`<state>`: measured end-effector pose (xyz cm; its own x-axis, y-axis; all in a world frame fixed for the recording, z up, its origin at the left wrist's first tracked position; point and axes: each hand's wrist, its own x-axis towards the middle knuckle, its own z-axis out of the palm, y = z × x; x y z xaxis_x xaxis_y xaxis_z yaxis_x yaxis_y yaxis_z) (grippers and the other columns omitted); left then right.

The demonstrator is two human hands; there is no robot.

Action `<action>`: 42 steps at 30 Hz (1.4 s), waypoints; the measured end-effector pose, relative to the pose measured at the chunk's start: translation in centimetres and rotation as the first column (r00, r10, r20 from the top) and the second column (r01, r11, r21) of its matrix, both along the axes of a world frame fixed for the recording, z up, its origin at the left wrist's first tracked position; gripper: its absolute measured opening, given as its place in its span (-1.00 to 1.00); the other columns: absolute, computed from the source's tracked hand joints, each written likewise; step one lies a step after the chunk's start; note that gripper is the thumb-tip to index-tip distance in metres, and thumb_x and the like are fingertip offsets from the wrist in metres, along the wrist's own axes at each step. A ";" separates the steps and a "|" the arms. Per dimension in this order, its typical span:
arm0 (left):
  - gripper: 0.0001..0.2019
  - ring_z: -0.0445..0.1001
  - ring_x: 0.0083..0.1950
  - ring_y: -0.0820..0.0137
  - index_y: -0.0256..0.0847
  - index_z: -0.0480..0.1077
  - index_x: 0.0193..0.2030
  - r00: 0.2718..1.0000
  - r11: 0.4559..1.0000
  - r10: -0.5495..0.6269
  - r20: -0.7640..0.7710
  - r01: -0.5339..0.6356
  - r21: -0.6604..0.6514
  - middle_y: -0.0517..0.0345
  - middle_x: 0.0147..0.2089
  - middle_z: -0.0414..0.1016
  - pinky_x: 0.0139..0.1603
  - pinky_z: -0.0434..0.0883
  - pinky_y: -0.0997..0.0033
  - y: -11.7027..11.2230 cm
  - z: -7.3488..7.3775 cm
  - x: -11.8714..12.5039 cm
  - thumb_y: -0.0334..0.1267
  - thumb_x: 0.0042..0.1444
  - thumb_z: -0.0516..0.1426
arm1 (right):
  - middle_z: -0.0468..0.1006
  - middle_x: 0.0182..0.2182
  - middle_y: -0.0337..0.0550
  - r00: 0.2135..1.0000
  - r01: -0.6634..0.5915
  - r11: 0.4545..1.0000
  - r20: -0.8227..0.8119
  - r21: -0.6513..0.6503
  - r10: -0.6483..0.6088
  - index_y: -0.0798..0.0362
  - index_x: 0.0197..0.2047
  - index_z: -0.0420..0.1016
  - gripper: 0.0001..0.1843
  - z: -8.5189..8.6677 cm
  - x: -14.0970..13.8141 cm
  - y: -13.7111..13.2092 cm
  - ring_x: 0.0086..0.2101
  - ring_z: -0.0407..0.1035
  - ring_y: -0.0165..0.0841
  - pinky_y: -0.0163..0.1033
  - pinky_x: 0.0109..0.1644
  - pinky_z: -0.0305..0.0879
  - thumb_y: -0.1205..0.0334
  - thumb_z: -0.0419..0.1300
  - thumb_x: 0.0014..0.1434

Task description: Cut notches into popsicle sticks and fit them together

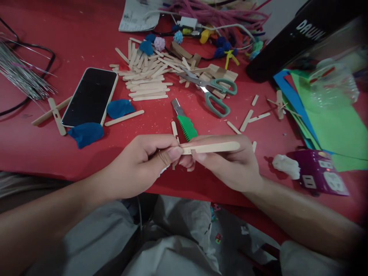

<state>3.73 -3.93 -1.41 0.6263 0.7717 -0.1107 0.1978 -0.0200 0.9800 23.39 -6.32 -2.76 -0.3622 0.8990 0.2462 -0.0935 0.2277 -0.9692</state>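
A wooden craft stick (220,147) is held level between both hands, just above the front part of the red table. My left hand (152,161) pinches its left end with thumb and fingers. My right hand (232,165) is closed on it, the thumb pressing near a small notch or mark. Just beyond the hands lies a green-handled cutter knife (186,125) with its blade pointing away. Beside the knife rests a short notched stick piece (174,130), partly hidden behind the fingers.
Behind are a pile of craft sticks (149,78), scissors (214,86) and a phone (90,96). Wires (23,69) lie left. At right are stick scraps (246,120), coloured paper (336,122), a purple packet (320,172) and a black bottle (287,46).
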 end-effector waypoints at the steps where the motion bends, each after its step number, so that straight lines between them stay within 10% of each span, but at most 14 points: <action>1: -0.68 0.05 -0.62 0.56 -0.19 0.32 -0.48 1.000 1.000 -0.001 -0.004 0.001 -0.004 0.32 -0.65 0.12 -0.64 0.03 0.55 0.0 0.1 0.0 -0.17 0.30 0.03 | 0.69 -0.34 -0.15 1.000 -0.008 1.000 -0.001 -0.014 0.008 0.05 -0.17 0.66 -0.82 0.0 0.1 0.1 -0.36 0.58 -0.42 -0.37 -0.34 0.56 0.40 0.23 0.25; 11: -0.71 0.12 -0.61 0.57 -0.21 0.39 -0.45 1.000 1.000 -0.010 -0.021 0.010 0.004 0.31 -0.64 0.19 -0.62 0.09 0.58 0.2 0.3 -0.2 -0.19 0.27 0.04 | 0.71 -0.32 -0.17 0.999 -0.053 0.995 0.005 -0.083 0.054 0.04 -0.14 0.66 -0.81 0.1 0.5 0.5 -0.33 0.61 -0.41 -0.39 -0.30 0.59 0.42 0.25 0.24; 23: -0.68 0.07 -0.64 0.60 -0.22 0.27 -0.51 0.997 0.984 -0.077 -0.022 0.073 -0.164 0.34 -0.64 0.11 -0.66 0.03 0.57 0.4 0.5 -0.2 -0.17 0.25 0.02 | 0.68 -0.37 -0.17 0.984 0.056 0.972 0.151 0.226 -0.092 0.00 -0.18 0.68 -0.78 0.0 0.3 0.2 -0.44 0.53 -0.43 -0.34 -0.36 0.53 0.44 0.25 0.20; 42: -0.71 0.01 -0.59 0.59 -0.21 0.31 -0.52 0.998 0.996 -0.011 -0.057 0.016 0.091 0.35 -0.62 0.09 -0.60 0.03 0.56 0.0 0.2 0.1 -0.31 0.25 0.04 | 0.68 -0.43 -0.24 0.997 0.073 0.993 0.005 -0.097 -0.073 -0.01 -0.20 0.70 -0.79 0.0 0.0 -0.2 -0.46 0.55 -0.50 -0.48 -0.41 0.52 0.45 0.30 0.15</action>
